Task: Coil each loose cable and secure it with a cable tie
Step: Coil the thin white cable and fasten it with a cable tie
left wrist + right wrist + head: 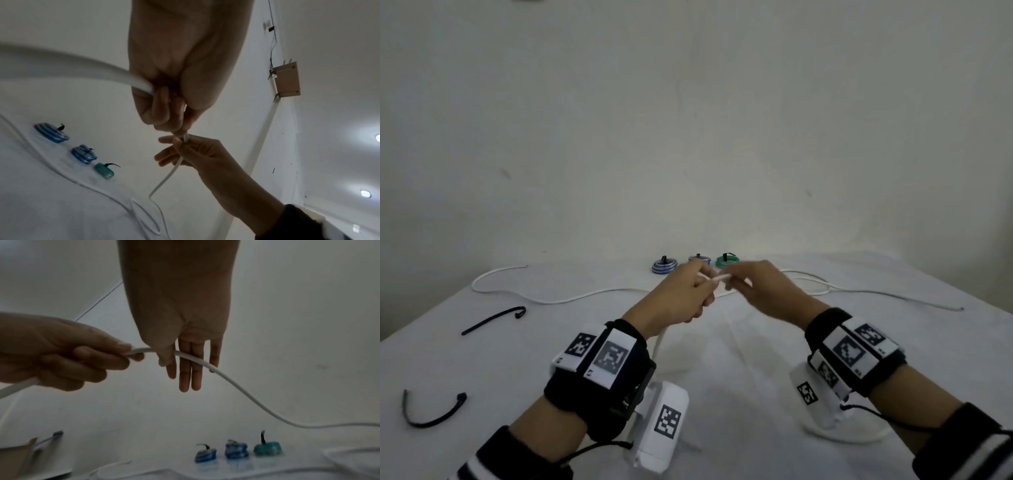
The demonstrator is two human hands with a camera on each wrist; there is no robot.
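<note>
While left hand [681, 294] grips white cable [236, 382], right hand [760, 287] pinches it, fingers straight

I see dim, flat, greyish light throughout; two ceiling lamps [366, 193] glare at the left wrist view's right edge (slightly blown out). Wrist views bend at edges, and near surfaces blur.

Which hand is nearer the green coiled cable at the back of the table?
Right. The right hand is just in front of the green coil; the left hand is further left, nearer the blue coils.
</note>
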